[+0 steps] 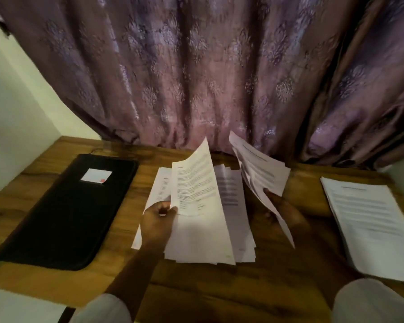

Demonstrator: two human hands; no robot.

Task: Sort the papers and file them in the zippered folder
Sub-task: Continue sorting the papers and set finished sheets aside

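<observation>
Papers point(222, 229) under sorting on a grained wooden table point(196, 290); the black zippered folder point(65, 213) is laid flat outside the left hand point(158, 220).
A thin printed sheet point(194, 180) is pinched at its edge by the left hand; a curling, fanned sheaf point(261, 169) is clasped by the blurred right hand point(282, 210). The loose papers are spread between both hands, a squared stack point(371, 217) well outside the right. Should either grip be eased, limp sheets could be dropped and mixed into the heap.

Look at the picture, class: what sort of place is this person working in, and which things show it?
Probably a desk in a home: a wooden table against a purple patterned curtain, with printed papers and a black zippered folder lying on it.
</observation>
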